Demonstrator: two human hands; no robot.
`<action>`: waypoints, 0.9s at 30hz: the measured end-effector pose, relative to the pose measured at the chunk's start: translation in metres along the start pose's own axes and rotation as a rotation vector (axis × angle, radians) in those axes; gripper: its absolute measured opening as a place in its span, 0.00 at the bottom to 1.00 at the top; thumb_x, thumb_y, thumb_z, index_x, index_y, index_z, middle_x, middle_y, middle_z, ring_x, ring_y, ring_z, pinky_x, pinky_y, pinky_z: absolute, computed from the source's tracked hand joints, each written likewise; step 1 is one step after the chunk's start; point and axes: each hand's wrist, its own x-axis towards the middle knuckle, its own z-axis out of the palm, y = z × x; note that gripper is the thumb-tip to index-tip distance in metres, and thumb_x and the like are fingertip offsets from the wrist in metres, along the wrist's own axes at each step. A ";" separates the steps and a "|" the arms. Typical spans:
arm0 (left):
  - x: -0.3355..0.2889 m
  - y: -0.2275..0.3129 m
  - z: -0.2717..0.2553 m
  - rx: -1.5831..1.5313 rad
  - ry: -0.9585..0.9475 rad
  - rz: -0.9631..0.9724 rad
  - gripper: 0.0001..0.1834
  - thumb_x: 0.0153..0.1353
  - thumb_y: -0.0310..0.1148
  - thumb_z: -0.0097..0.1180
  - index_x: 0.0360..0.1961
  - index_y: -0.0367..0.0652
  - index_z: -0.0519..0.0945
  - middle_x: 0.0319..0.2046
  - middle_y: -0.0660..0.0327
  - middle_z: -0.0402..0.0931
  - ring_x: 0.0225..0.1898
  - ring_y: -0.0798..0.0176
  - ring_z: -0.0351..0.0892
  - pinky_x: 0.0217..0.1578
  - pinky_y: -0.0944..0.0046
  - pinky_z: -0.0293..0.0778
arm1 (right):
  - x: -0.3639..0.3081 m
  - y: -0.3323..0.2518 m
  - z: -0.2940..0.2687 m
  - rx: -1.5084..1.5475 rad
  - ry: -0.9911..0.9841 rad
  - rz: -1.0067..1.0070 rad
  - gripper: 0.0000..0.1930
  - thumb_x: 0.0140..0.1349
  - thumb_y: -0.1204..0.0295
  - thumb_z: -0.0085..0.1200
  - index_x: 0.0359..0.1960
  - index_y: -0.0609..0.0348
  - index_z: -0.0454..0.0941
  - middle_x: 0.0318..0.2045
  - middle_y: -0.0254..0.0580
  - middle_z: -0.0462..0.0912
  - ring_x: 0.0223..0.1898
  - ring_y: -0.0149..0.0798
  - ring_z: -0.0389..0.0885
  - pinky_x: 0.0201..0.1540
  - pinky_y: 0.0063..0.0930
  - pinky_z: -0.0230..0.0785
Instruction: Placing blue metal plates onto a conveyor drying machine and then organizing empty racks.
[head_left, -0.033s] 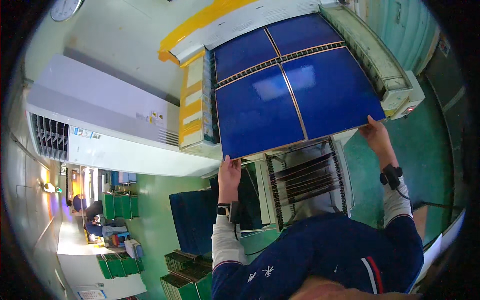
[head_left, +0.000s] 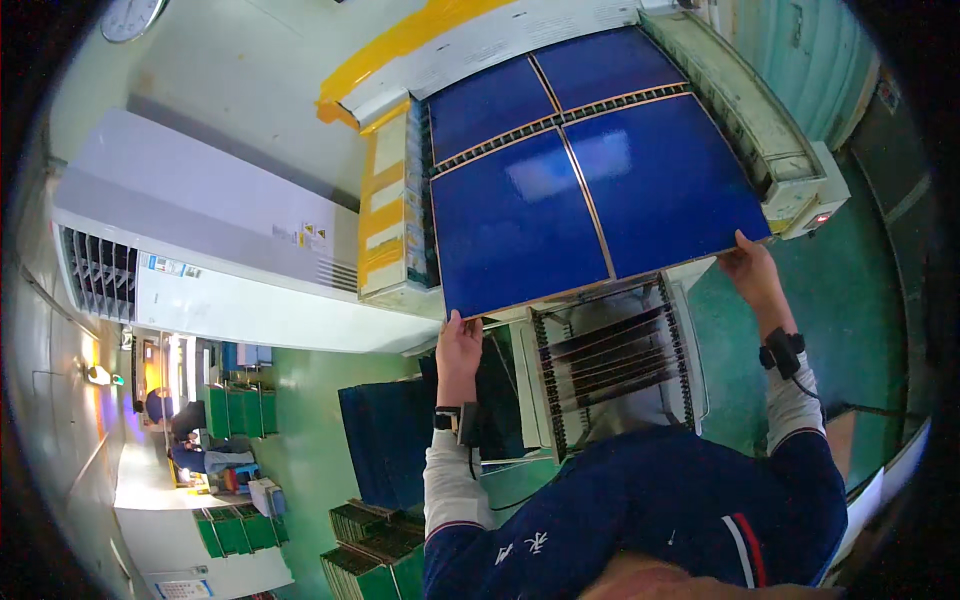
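Note:
Four glossy blue panels with copper-coloured edges lie two by two on a roller conveyor (head_left: pixel 500 143). My left hand (head_left: pixel 460 350) pinches the near left corner of the front left blue panel (head_left: pixel 515 225). At the near right corner of the front right blue panel (head_left: pixel 665 185), my right hand (head_left: pixel 750 270) is closed on the edge. Fingers under both panels are partly hidden. The two front panels lie side by side with a narrow gap between them. Behind them are the back left panel (head_left: pixel 480 110) and the back right panel (head_left: pixel 605 70).
Below the panels, close to my body, stands a slotted rack (head_left: pixel 615 360) with dark slats. Dark blue panels (head_left: pixel 375 440) lean at its left, near green racks (head_left: pixel 360 570). A white air conditioner (head_left: pixel 220 220) flanks the conveyor. Far left, another person (head_left: pixel 200 450) sits by a lit bench.

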 end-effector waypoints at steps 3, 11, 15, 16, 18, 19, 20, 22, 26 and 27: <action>0.003 0.001 -0.001 0.003 -0.010 -0.013 0.03 0.63 0.30 0.55 0.37 0.45 0.75 0.34 0.65 0.77 0.37 0.66 0.76 0.42 0.62 0.77 | 0.004 0.002 0.003 0.020 -0.006 -0.023 0.09 0.63 0.63 0.54 0.35 0.55 0.77 0.32 0.37 0.83 0.33 0.36 0.81 0.38 0.34 0.73; 0.006 0.005 0.007 0.028 -0.064 -0.014 0.02 0.64 0.30 0.55 0.36 0.46 0.76 0.34 0.66 0.78 0.38 0.68 0.77 0.42 0.63 0.77 | 0.010 -0.001 0.007 0.010 0.016 0.000 0.10 0.63 0.62 0.54 0.33 0.55 0.78 0.29 0.37 0.83 0.30 0.36 0.81 0.36 0.31 0.74; 0.013 0.003 0.004 0.019 -0.055 0.002 0.02 0.64 0.30 0.55 0.36 0.46 0.76 0.34 0.66 0.78 0.37 0.67 0.77 0.42 0.62 0.77 | 0.015 -0.001 0.008 -0.031 0.003 0.005 0.11 0.64 0.60 0.53 0.31 0.55 0.78 0.28 0.38 0.82 0.30 0.36 0.81 0.36 0.31 0.74; 0.015 0.003 0.002 0.017 -0.051 0.005 0.02 0.64 0.30 0.55 0.35 0.46 0.76 0.34 0.66 0.78 0.37 0.67 0.77 0.42 0.62 0.77 | 0.014 -0.002 0.010 -0.035 -0.002 0.001 0.12 0.64 0.60 0.53 0.31 0.55 0.78 0.28 0.39 0.82 0.30 0.36 0.81 0.36 0.31 0.74; 0.020 0.004 0.000 0.031 -0.036 -0.020 0.02 0.63 0.31 0.55 0.35 0.46 0.76 0.34 0.65 0.78 0.38 0.66 0.77 0.42 0.62 0.77 | 0.014 -0.003 0.015 -0.042 -0.011 -0.006 0.12 0.63 0.60 0.53 0.30 0.54 0.78 0.28 0.39 0.82 0.30 0.37 0.81 0.36 0.31 0.74; 0.022 0.005 0.000 0.039 -0.030 -0.033 0.03 0.63 0.31 0.55 0.35 0.46 0.76 0.34 0.64 0.78 0.38 0.65 0.77 0.42 0.62 0.77 | 0.014 -0.003 0.014 -0.045 -0.002 -0.002 0.12 0.63 0.60 0.53 0.30 0.54 0.78 0.28 0.40 0.82 0.30 0.37 0.81 0.36 0.31 0.74; 0.024 0.005 0.000 0.035 -0.033 -0.031 0.03 0.63 0.31 0.56 0.35 0.45 0.76 0.34 0.64 0.78 0.39 0.64 0.77 0.42 0.61 0.77 | 0.015 -0.003 0.014 -0.047 0.007 0.001 0.12 0.63 0.60 0.53 0.30 0.54 0.78 0.28 0.40 0.82 0.31 0.37 0.81 0.36 0.31 0.74; 0.028 0.005 0.001 0.028 -0.038 -0.028 0.04 0.63 0.31 0.56 0.35 0.45 0.76 0.35 0.62 0.78 0.40 0.63 0.77 0.42 0.61 0.77 | 0.017 -0.004 0.014 -0.055 0.016 0.017 0.12 0.63 0.60 0.54 0.30 0.55 0.77 0.28 0.40 0.82 0.31 0.37 0.81 0.36 0.31 0.74; 0.026 0.007 0.006 0.018 -0.091 -0.045 0.08 0.63 0.34 0.56 0.38 0.42 0.76 0.34 0.62 0.78 0.41 0.61 0.77 0.46 0.61 0.75 | 0.017 -0.007 0.019 -0.051 0.025 0.029 0.14 0.63 0.59 0.54 0.30 0.57 0.77 0.28 0.42 0.82 0.32 0.37 0.80 0.37 0.30 0.73; 0.024 0.009 0.008 0.025 -0.101 -0.047 0.09 0.63 0.35 0.56 0.39 0.42 0.76 0.35 0.62 0.78 0.42 0.60 0.77 0.47 0.61 0.74 | 0.018 -0.007 0.022 -0.043 0.028 0.023 0.14 0.63 0.59 0.54 0.30 0.57 0.76 0.28 0.42 0.82 0.32 0.37 0.80 0.37 0.30 0.73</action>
